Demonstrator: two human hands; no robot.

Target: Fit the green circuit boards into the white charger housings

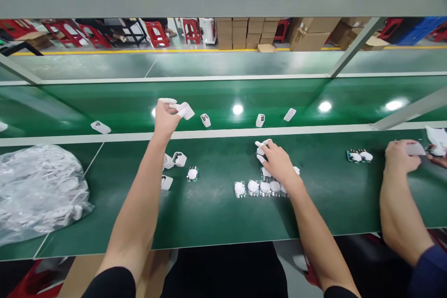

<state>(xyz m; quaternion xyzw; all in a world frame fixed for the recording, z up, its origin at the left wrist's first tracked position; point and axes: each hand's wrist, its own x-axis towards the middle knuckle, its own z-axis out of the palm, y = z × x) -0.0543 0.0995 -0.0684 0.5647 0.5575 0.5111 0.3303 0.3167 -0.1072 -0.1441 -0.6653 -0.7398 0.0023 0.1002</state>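
My left hand (167, 114), with white finger cots on its fingertips, is raised over the green conveyor belt and pinches a small white plastic housing (187, 110). My right hand (276, 160), also in finger cots, is closed at the back of a cluster of small circuit boards (253, 187) with round white parts on top. Its thumb and fingertips close around one board (260, 151), largely hidden by the fingers. A single circuit board (192, 174) lies between my arms. Beside my left forearm are white housings (179, 159), partly covered by it.
A clear bag of white parts (42, 191) sits on the table at left. Several housings (206, 120) rest on the belt (132, 107) beyond the pale rail. At right, a co-worker's hand (401, 156) holds a white piece near two boards (359, 156). A metal frame (358, 46) crosses above.
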